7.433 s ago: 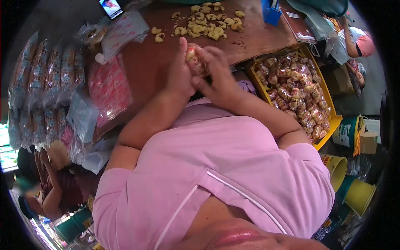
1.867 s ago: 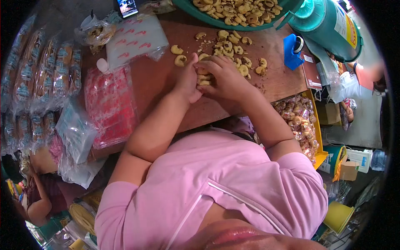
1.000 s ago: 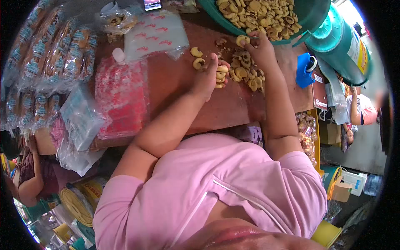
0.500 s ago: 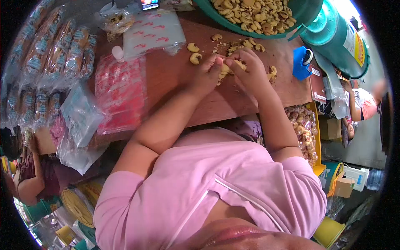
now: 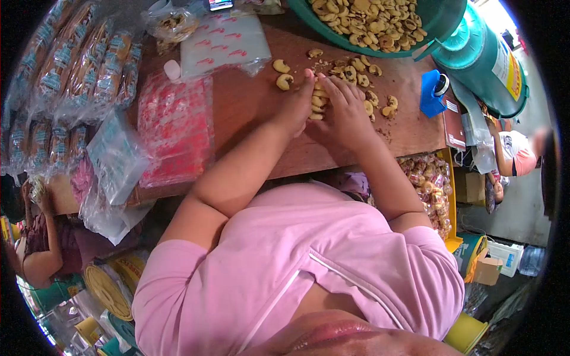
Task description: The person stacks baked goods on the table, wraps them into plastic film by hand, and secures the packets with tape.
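A short stack of yellow curved cookies [image 5: 319, 102] stands between my two hands over the brown table [image 5: 249, 124]. My left hand [image 5: 297, 107] closes round the stack from the left side of the view. From the other side my right hand [image 5: 344, 107] presses against it with its fingers together. Just beyond my hands lie loose cookies with dark patches [image 5: 351, 73] and crumbs. Two more cookies [image 5: 284, 81] rest to the left of that pile.
A green basin [image 5: 332, 37] of cookies stands at the far edge, near a blue tape dispenser [image 5: 433, 94]. Printed plastic bags [image 5: 222, 44], red-printed bags [image 5: 175, 130] and packed long goods [image 5: 62, 71] lie left. A yellow crate [image 5: 453, 204] holds wrapped packs. Other people are at both sides.
My right hand has come back from the basin's edge, where it held one cookie, to the stack. Both hands now press round the stack, which shows more clearly than half a second ago.
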`<action>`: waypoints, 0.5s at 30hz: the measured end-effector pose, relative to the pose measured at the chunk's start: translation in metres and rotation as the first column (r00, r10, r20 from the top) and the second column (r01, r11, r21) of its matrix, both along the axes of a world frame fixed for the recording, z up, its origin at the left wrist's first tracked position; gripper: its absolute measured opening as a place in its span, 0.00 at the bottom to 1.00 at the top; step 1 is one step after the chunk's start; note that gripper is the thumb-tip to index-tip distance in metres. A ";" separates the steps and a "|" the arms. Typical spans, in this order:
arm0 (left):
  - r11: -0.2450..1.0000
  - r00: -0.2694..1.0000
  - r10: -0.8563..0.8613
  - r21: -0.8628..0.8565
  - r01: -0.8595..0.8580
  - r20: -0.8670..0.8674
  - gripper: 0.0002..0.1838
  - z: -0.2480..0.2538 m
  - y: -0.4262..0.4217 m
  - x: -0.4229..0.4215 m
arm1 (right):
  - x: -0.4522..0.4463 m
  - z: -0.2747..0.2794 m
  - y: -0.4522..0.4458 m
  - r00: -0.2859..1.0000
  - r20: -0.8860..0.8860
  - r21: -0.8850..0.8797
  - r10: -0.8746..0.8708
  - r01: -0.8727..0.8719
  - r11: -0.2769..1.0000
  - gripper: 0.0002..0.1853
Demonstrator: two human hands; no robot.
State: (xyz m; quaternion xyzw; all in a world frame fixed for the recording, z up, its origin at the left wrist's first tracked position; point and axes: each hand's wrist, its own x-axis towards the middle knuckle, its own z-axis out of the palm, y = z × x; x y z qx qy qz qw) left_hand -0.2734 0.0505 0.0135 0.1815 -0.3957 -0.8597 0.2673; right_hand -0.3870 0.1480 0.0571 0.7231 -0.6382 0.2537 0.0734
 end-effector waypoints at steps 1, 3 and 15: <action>0.999 1.000 -0.006 0.054 0.007 -0.009 0.41 0.001 -0.001 -0.001 | -0.001 -0.001 0.000 1.000 0.001 -0.003 -0.001 0.001 1.000 0.50; 0.990 1.000 -0.021 0.138 0.019 0.016 0.39 0.007 -0.002 0.001 | 0.002 0.001 0.001 1.000 -0.005 0.017 -0.014 0.014 1.000 0.50; 0.342 0.894 0.447 -0.931 -0.129 0.040 0.36 -0.006 -0.004 0.002 | -0.023 -0.016 0.011 0.744 0.662 -0.042 -0.094 0.163 0.986 0.41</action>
